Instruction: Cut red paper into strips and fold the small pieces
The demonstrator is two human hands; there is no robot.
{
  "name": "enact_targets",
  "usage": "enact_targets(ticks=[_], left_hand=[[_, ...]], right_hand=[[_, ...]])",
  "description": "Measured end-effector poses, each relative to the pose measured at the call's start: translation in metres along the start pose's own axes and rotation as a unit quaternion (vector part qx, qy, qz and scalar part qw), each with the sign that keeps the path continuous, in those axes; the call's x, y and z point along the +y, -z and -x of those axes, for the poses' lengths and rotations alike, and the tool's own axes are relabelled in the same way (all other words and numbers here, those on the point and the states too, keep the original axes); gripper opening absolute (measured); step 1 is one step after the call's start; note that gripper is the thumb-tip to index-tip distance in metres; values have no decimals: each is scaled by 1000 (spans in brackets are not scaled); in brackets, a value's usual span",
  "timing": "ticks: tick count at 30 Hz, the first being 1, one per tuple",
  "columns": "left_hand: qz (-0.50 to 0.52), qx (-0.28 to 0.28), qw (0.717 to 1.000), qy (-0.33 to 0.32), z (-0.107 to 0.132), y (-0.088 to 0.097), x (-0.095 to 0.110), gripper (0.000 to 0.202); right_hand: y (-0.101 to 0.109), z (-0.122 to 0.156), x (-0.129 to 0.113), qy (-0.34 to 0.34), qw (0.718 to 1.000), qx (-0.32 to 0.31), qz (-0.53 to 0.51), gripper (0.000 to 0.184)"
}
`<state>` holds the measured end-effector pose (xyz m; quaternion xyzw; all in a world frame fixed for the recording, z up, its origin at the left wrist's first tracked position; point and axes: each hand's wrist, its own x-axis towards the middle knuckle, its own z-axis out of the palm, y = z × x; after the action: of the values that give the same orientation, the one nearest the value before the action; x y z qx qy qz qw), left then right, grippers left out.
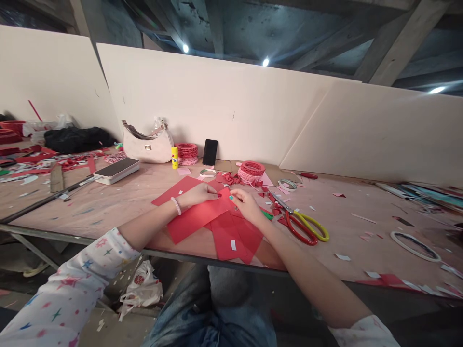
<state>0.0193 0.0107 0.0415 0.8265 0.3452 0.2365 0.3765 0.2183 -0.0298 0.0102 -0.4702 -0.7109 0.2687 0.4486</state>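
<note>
1. The left hand (197, 195) and right hand (248, 206) meet over overlapping red sheets (217, 226), which lie at the table's (336, 212) near edge.
2. Each grip is narrow, with the fingertips down on the top sheet. Whether they pinch it, I cannot tell.
3. A bracelet (176, 206) circles the left wrist.
4. Done so far: red scraps (227, 179) lie cut in a loose heap beyond the sheets, and a red coil (252, 171) sits finished beside them, with a second coil (187, 154) further left.
5. Left: the sheets remain large and mostly uncut.
6. Scissors (306, 226) lie just right of the right hand, unheld, blades toward the sheets.
7. The sheets' lower corners come close to the table's edge, so there is little room toward the body. Wider open table lies to the right, beyond the scissors, dotted with snippets.
</note>
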Motion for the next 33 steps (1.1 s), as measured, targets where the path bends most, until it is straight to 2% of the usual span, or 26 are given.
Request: enact_targets(ticks=[4, 7, 11, 15, 18, 20, 23, 25, 28, 30, 33], left_hand=[[22, 71, 997, 6, 0, 1, 1, 35], [45, 93, 995, 6, 1, -1, 5, 37], [41, 100, 994, 6, 2, -5, 8, 37], [21, 103, 994, 0, 1, -6, 7, 34], [2, 96, 995, 12, 0, -3, 4, 33], [-16, 82, 996, 16, -1, -2, 1, 33], [-80, 59, 995, 10, -3, 1, -9, 34], [-149, 41, 988, 8, -5, 3, -17, 35], [-216, 17, 976, 2, -7, 3, -31, 31], [-243, 24, 970, -6, -8, 3, -38, 24], [-280, 40, 959, -15, -9, 1, -46, 17]], right_hand=[[1, -1, 0, -64, 991, -14, -119, 25], [0, 1, -2, -110, 978, -28, -173, 27], [-4, 5, 0, -143, 972, -59, -179, 32], [-6, 6, 0, -124, 978, -61, -154, 33], [-2, 6, -5, -126, 979, -95, -125, 28], [4, 6, -12, -112, 982, -134, -68, 25], [15, 5, -20, -56, 979, -168, 100, 23], [23, 3, -21, -37, 963, -143, 227, 20], [35, 1, -13, -66, 917, -90, 383, 21], [42, 0, -4, -90, 892, -93, 433, 37], [49, 1, 3, -103, 884, -130, 438, 45]])
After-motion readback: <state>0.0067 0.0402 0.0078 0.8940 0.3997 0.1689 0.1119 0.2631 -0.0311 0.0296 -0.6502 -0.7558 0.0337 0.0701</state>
